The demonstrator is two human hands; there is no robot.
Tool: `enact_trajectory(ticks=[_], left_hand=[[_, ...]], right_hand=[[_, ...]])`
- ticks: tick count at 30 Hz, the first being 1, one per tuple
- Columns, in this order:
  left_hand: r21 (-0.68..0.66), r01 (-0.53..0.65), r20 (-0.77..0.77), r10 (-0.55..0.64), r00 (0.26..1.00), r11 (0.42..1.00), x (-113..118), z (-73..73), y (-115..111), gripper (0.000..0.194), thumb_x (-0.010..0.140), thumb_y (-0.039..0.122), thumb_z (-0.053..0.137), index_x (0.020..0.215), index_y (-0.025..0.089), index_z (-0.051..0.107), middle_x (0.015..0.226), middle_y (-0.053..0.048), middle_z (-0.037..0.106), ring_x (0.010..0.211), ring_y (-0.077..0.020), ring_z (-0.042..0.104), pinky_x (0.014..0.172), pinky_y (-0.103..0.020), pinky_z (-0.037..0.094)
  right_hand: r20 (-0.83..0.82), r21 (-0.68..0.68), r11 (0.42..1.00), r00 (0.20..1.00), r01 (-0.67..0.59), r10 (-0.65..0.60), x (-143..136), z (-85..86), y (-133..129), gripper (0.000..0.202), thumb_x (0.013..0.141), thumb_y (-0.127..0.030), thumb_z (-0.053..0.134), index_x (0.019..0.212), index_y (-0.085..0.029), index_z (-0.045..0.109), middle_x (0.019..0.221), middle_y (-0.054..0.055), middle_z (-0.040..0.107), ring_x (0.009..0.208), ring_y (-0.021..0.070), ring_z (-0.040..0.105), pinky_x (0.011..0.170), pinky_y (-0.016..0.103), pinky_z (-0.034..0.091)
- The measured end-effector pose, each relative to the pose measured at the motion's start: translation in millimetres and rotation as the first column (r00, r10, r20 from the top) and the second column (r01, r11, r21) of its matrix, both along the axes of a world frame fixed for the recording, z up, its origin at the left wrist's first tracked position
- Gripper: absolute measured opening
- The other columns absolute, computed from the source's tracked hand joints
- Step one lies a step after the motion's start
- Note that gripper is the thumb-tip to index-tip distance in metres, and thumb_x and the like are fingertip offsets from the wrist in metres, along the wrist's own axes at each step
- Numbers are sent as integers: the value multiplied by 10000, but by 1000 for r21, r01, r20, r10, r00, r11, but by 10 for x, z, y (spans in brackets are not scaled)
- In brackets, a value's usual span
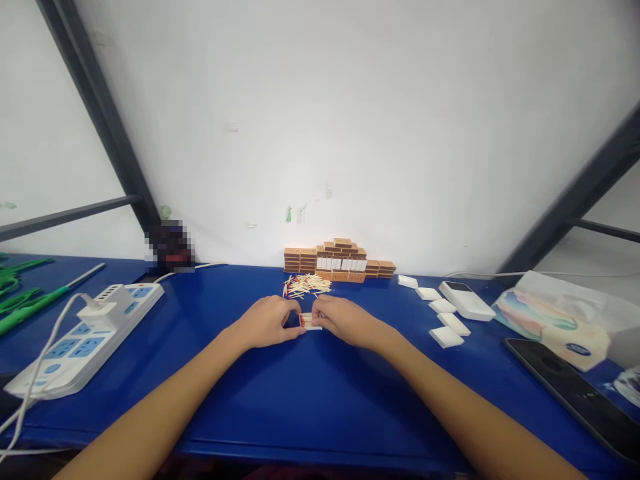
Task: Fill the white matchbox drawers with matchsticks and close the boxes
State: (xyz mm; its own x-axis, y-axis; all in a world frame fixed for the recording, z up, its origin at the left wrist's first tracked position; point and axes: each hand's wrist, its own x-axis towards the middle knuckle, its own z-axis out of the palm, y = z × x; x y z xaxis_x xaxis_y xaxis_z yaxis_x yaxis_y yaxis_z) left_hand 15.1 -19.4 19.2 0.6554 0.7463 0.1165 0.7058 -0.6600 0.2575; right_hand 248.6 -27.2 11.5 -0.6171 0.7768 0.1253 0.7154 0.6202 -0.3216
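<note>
Between my hands, on the blue table, lies a small white matchbox tray (314, 327) with several red-tipped matches in it. My left hand (273, 320) has its thumb and fingertips at the tray's left end, closed on it. My right hand (345, 320) is at the right end, its fingers bent down over the matches; what its fingertips pinch is hidden. Just beyond them spreads a loose pile of matches (309, 285). Stacked brown matchboxes (300, 260) stand behind the pile against the wall. To the right, several white trays (447, 337) lie in a loose row.
A white power strip (95, 347) with a plugged-in charger and cables is at the left, near green-handled tools (30, 310). On the right are a white device (467, 301), a tissue pack (550, 320) and a black phone (575, 393). Dark metal bars slant at both sides.
</note>
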Motion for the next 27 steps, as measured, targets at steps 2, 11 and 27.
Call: enact_trajectory(ticks=[2,11,27], left_hand=[[7,1,2,-1,1000,1000,-2,-1,-1,287,887,484,677,1004,223,701,714,10,676,644,-178,614,575,-285,329],[-5,0,20,0,1000,1000,4,-9,13,276,887,472,681,1014,228,705,691,19,659,617,-166,592,576,-278,321],[-27,-3,23,3,1000,1000,-4,-69,48,312,904,511,650,1038,230,677,673,26,642,587,-161,570,562,-271,300]], right_hand=[[11,18,1000,1000,-15,15,3,-16,7,103,1029,-194,568,938,-178,612,991,54,655,848,166,591,720,258,369],[-37,135,949,959,284,-282,116,-44,185,129,1007,-243,586,905,-184,639,906,56,702,780,179,607,655,275,330],[-101,113,988,990,105,-94,181,-270,505,211,1004,-97,528,1120,-212,663,1095,62,555,868,165,591,779,264,427]])
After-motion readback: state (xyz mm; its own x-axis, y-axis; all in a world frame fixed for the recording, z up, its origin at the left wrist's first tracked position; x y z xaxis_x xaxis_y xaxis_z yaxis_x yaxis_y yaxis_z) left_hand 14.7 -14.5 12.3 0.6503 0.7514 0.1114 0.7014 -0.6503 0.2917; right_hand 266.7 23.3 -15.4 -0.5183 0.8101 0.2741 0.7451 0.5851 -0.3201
